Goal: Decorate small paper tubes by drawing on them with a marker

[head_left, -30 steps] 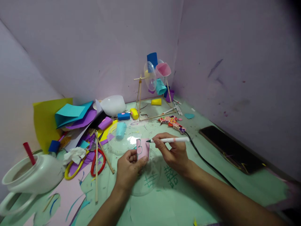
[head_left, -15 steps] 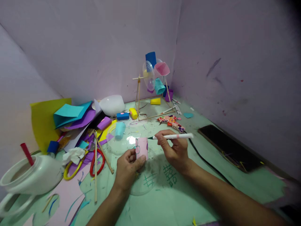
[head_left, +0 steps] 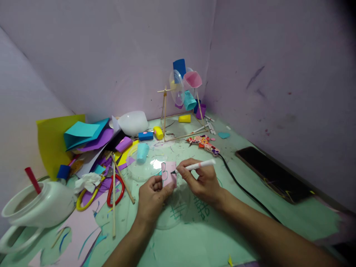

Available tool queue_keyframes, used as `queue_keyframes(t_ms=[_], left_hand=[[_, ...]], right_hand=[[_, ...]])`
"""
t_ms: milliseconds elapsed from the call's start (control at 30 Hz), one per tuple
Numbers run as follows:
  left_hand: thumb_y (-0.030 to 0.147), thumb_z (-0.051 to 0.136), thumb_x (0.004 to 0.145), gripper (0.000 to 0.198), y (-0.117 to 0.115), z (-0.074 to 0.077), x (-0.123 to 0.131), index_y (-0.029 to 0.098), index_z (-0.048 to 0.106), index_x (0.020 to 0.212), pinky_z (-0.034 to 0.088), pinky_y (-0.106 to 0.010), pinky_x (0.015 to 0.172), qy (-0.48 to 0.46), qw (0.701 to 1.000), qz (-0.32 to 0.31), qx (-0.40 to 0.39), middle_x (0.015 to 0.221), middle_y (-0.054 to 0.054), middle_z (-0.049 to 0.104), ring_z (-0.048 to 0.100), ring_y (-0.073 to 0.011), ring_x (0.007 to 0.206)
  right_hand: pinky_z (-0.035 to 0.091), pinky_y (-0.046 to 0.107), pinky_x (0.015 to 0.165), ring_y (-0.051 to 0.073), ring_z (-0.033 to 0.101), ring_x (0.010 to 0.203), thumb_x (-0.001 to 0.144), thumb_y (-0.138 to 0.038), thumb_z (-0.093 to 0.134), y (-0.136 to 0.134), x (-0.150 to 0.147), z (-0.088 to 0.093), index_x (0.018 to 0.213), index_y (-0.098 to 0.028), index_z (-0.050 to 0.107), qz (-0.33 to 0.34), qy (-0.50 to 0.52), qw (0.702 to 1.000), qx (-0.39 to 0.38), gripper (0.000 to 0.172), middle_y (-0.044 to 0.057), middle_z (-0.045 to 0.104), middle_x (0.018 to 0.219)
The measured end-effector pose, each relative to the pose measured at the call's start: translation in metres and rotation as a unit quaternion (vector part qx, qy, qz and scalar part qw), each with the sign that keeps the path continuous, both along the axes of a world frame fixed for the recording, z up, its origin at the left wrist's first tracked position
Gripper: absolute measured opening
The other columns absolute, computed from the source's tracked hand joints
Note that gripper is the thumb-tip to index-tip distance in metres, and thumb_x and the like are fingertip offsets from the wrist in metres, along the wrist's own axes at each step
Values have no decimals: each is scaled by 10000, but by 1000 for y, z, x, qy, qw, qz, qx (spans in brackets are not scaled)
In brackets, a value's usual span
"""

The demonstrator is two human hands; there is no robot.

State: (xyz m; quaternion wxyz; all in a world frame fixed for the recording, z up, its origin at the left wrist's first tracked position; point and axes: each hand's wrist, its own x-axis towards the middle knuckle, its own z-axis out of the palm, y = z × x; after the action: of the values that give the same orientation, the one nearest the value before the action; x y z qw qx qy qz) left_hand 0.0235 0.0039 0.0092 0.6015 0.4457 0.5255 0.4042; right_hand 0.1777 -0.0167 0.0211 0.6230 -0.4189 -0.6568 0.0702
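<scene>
My left hand [head_left: 152, 194] pinches a small pink paper piece [head_left: 168, 172] by its lower edge; dark green curved outlines run along its left side. In my right hand [head_left: 200, 181] is a white marker [head_left: 198, 165] with a dark tip, held like a pen. That tip is at the right part of the pink paper, seemingly touching it. Just behind lies a clear plastic lid [head_left: 144, 168] with a light blue paper cup [head_left: 142, 153] on it. Green grid doodles [head_left: 178, 212] show below my hands.
A wooden stick frame [head_left: 165, 111] with a wheel of coloured paper cups stands at the back. A patterned glue gun [head_left: 204, 143] trails a black cord. Right lies a phone [head_left: 272, 172]; left are red-handled scissors [head_left: 122, 193], coloured paper [head_left: 59, 144] and a white pot [head_left: 41, 207].
My right hand has moved left and slightly down, bringing the marker tip from the paper's right edge onto its face. My left hand keeps its hold on the paper.
</scene>
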Motion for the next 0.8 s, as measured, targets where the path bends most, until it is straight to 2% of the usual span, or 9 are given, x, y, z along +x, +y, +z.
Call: queue_keyframes(t_ms=[133,267,500,600,700,800], left_hand=[[404,846,471,484,-1,4,0,109,672,812,367,-183,411,-13,1000,12,-3,556,-1,640,485,-81,437],[399,835,507,438,-4,8,0,114,666,794,346,-171,415,-29,1000,10,-2,522,25,599,457,-65,437],[388,812,561,423,-2,7,-1,118,657,848,331,-161,410,-31,999,8,-2,505,51,563,446,-56,436],[393,802,573,431,-1,4,-2,123,647,871,336,-164,420,-35,999,12,-5,518,57,567,444,-53,436],[395,798,560,444,-1,5,-1,113,649,868,356,-178,437,-16,1000,1,6,570,29,617,467,-62,456],[348,807,520,456,-3,9,1,102,661,876,423,-209,506,16,999,-19,31,683,-32,697,570,-115,561]], right_hand=[[440,224,484,109,553,488,830,-156,559,-2,-1,1,719,-154,619,13,19,1000,-9,126,19,627,593],[451,224,504,119,586,532,826,-158,566,-1,-1,2,740,-158,631,33,9,999,-20,108,26,649,629],[445,238,517,107,560,521,840,-163,557,-1,0,1,708,-178,610,19,28,999,-22,143,-4,615,602],[460,249,525,117,573,557,875,-204,530,2,1,-2,829,-196,630,4,123,992,-24,111,-1,618,657],[517,303,658,152,639,711,891,-259,515,7,2,-2,997,-220,608,-6,212,973,-89,146,27,665,812],[502,369,812,204,647,937,835,-274,573,11,4,0,1049,-218,570,28,219,956,-192,221,68,682,998]])
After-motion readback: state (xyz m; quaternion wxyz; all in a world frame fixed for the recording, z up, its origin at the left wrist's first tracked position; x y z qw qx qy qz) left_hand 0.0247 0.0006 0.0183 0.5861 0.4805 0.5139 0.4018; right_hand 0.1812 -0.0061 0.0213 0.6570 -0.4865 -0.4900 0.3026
